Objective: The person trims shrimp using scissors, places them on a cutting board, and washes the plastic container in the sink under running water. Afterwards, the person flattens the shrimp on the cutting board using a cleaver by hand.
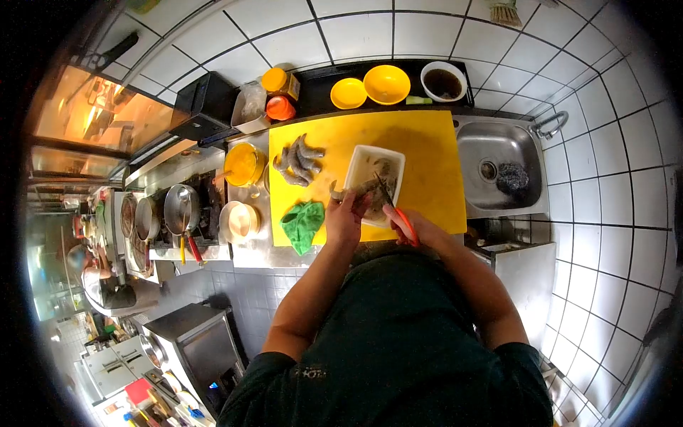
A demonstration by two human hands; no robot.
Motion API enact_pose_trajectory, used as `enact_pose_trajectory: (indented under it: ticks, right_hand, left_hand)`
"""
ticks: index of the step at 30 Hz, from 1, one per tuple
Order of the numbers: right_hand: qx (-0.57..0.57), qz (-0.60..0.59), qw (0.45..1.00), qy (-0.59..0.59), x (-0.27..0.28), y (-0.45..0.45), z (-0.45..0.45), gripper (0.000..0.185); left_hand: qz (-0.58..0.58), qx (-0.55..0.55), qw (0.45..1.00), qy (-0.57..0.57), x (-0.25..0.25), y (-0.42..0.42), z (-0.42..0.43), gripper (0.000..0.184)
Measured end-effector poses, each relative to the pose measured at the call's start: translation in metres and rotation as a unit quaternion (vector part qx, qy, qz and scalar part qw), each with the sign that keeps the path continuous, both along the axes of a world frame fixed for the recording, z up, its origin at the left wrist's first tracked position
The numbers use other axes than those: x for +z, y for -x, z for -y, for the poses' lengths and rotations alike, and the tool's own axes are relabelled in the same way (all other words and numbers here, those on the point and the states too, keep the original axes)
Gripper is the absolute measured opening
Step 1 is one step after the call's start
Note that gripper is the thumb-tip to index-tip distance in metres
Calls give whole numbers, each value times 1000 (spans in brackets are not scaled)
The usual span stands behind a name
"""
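Note:
My left hand [345, 218] is closed around a grey raw shrimp [366, 187], held over a white rectangular tub [351, 163]. In my right hand [421, 226] is a pair of scissors [406, 225] with red-orange handles; the dark blades point up and left, close to the shrimp. Whether the blades touch it I cannot tell. Inside the tub are murky liquid and some greyish pieces. Several whole shrimp [299, 161] lie in a pile on the yellow cutting board [434, 153], left of the tub. A crumpled green cloth [303, 223] rests at the board's front left.
A steel sink [466, 196] with a dark scouring pad [512, 176] adjoins the board's right. Behind stand yellow bowls [386, 84], a bowl of dark liquid [442, 82] and jars [280, 84]. Pans [181, 206] sit on the stove at left. Farther left, another person [99, 274] is visible.

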State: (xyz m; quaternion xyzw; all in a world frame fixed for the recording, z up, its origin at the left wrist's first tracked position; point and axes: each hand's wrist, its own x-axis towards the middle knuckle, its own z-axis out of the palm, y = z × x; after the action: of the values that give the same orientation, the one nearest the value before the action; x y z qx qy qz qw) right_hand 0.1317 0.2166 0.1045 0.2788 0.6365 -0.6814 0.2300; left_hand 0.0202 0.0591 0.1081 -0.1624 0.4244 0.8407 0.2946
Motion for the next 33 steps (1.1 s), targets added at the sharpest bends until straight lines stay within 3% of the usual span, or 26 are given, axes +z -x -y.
enact_pose_trajectory:
  ticks: [8,11,14,18,24,30,33]
  right_hand:
    - [70,4,997,-21,25,-1,-8,63]
    - [85,4,996,-41,14,-4,-12,66]
    - [23,58,998,-23,22,-5,-6,67]
    - [74,41,996,-29,27,-5,-10,71]
    - [85,2,996,-38,22,-7,-11,71]
    - [85,-31,995,-40,28,-6,-15,70]
    - [118,8,992,-42,26,-6,-19,71]
  left_hand:
    - [-31,12,998,49,5,0,-9,28]
    - [-56,5,997,57,2,3,-8,30]
    - [-76,11,995,62,-6,11,-5,33]
    - [-99,16,993,57,6,14,-6,34]
    - [-121,-67,985,105,28,16,-5,33]
    - [-114,-11,992,55,-4,30,3,28]
    - [-30,17,999,25,-11,35,6,24]
